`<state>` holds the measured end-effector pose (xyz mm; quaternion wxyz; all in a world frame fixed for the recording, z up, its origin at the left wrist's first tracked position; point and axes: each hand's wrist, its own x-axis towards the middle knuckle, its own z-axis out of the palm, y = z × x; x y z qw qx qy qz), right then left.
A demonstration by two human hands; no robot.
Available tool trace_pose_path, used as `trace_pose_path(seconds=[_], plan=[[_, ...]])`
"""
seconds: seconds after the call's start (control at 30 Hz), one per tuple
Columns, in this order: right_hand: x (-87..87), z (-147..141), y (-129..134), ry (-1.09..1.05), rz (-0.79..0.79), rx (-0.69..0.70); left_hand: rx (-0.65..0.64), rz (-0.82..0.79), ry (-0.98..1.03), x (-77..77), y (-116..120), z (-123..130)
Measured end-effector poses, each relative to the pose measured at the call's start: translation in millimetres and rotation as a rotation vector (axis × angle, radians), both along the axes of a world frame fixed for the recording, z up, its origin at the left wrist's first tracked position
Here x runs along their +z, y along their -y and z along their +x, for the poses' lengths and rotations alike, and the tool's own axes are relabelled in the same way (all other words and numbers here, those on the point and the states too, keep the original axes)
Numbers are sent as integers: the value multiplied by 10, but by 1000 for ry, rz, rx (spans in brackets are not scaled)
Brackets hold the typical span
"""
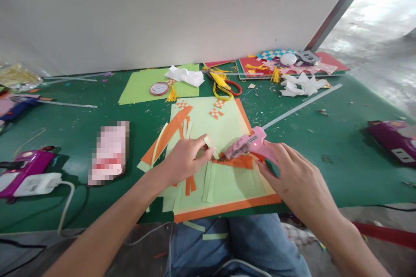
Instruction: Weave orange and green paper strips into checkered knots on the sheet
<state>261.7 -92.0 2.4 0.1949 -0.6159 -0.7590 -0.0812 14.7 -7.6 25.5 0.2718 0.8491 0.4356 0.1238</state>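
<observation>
My right hand (289,173) is closed round the handle of a pink hot glue gun (248,144), whose small light glows. A long clear glue stick (302,106) juts from its back end. The dark nozzle points left, close to a short pale green paper strip (209,142) pinched in my left hand (186,160). Whether nozzle and strip touch, I cannot tell. Beneath both hands lies pale green paper (237,190) with orange edging. Orange strips (235,162) lie under the gun, and longer orange and green strips (169,132) are on the left.
Yellow-and-red scissors (222,85), crumpled white tissue (185,76) and a round tape roll (159,88) lie behind the paper. Purple power strips (32,164) (394,140) stand at both sides. A blurred pink object (108,153) is on the left. White cable (69,207) hangs over the front edge.
</observation>
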Motion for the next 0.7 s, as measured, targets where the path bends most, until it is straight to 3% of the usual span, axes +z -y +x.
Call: trace_pose_path(seconds=[0.5, 0.7], plan=[[8, -17, -3, 9, 14, -5, -20, 22, 1, 5, 7, -8], [8, -7, 25, 34, -10, -41, -108, 100, 27, -8, 5, -65]])
